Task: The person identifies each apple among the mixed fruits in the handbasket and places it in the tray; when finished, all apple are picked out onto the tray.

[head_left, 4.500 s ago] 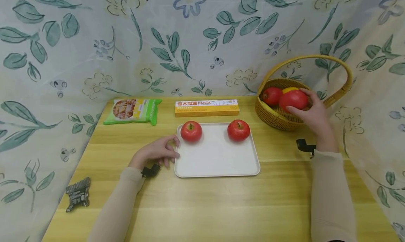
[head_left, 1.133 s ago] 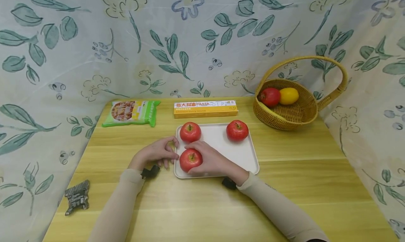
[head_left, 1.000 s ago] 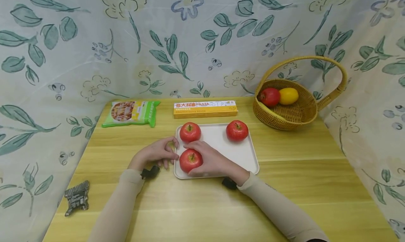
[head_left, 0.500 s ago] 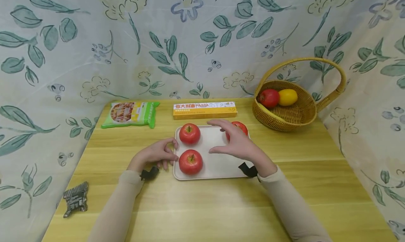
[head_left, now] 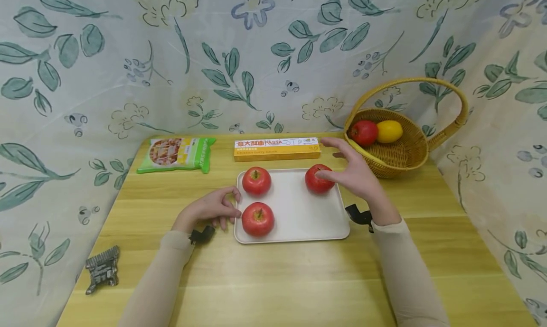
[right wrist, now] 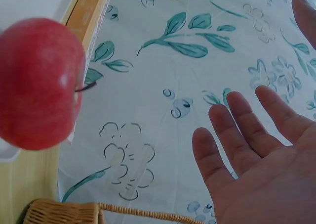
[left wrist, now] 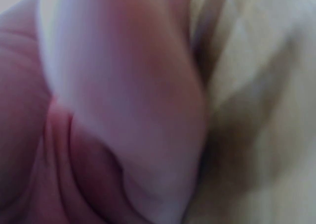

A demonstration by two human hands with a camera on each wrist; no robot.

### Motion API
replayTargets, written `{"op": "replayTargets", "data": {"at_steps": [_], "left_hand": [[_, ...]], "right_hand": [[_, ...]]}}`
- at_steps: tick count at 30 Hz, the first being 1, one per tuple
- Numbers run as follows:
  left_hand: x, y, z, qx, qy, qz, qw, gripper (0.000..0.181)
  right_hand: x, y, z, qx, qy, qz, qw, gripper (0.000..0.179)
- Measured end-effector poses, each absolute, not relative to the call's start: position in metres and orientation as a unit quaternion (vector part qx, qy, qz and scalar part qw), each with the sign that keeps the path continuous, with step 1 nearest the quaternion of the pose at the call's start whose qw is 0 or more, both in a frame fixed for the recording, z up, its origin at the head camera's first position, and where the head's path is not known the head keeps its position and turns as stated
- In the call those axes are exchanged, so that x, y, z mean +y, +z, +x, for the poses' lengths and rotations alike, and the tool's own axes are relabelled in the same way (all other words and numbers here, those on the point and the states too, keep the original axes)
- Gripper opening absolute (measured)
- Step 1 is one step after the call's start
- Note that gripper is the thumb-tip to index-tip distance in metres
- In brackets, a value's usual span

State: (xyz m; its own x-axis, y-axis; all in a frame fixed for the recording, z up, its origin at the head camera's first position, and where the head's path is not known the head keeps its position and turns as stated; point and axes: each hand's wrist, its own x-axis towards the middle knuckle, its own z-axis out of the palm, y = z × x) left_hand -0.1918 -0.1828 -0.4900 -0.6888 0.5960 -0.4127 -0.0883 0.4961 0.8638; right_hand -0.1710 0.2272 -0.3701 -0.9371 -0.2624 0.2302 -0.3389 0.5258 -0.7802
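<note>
A white tray (head_left: 295,225) carries three red apples: one at its back left (head_left: 256,181), one at its front left (head_left: 258,219) and one at its back right (head_left: 317,182). My left hand (head_left: 210,207) rests on the table beside the tray, thumb and index fingertips right at its left rim. Skin of that hand fills most of the left wrist view. Between the tray and the wicker basket (head_left: 395,157), my right hand (head_left: 361,177) is spread and holds nothing; its thumb overlaps the back-right apple in the head view. The right wrist view shows its fingers (right wrist: 247,140) straight.
Inside the basket lie a red fruit (head_left: 363,133), a lemon (head_left: 389,131) and a long yellow thing along its left rim. Behind the tray are a pasta box (head_left: 277,149) and a green food packet (head_left: 177,154). A dark small packet (head_left: 102,270) lies front left.
The right hand took a red apple from the basket, set it at the tray's front left and let go. It then moved right and back, past the back-right apple. The left hand stayed put.
</note>
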Motion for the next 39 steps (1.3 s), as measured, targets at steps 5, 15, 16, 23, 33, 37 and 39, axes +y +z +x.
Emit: {"op": "replayTargets", "data": {"at_steps": [5,15,16,23,33,37,39], "left_hand": [[-0.183,-0.489,-0.192,0.787,0.475,0.160,0.359,0.045],[-0.184,-0.493,-0.192,0.788,0.475,0.157,0.359,0.045],[-0.184,-0.493,-0.192,0.788,0.474,0.158,0.359,0.045],[-0.185,-0.492,-0.192,0.787,0.476,0.160,0.358,0.044],[-0.185,-0.490,-0.190,0.784,0.482,0.155,0.359,0.045],[-0.183,-0.489,-0.189,0.783,0.484,0.155,0.358,0.046],[-0.183,-0.489,-0.189,0.784,0.483,0.156,0.356,0.046]], "right_hand": [[0.251,-0.376,-0.183,-0.872,0.467,0.128,0.068,0.077],[0.295,-0.382,-0.213,-0.877,0.476,0.023,0.061,0.084],[0.299,-0.383,-0.217,-0.878,0.476,0.015,0.056,0.086],[0.326,-0.389,-0.246,-0.878,0.474,-0.046,0.043,0.090],[0.344,-0.399,-0.279,-0.869,0.485,-0.078,0.049,0.099],[0.350,-0.405,-0.287,-0.865,0.493,-0.079,0.051,0.099],[0.352,-0.407,-0.290,-0.862,0.499,-0.083,0.048,0.100]]}}
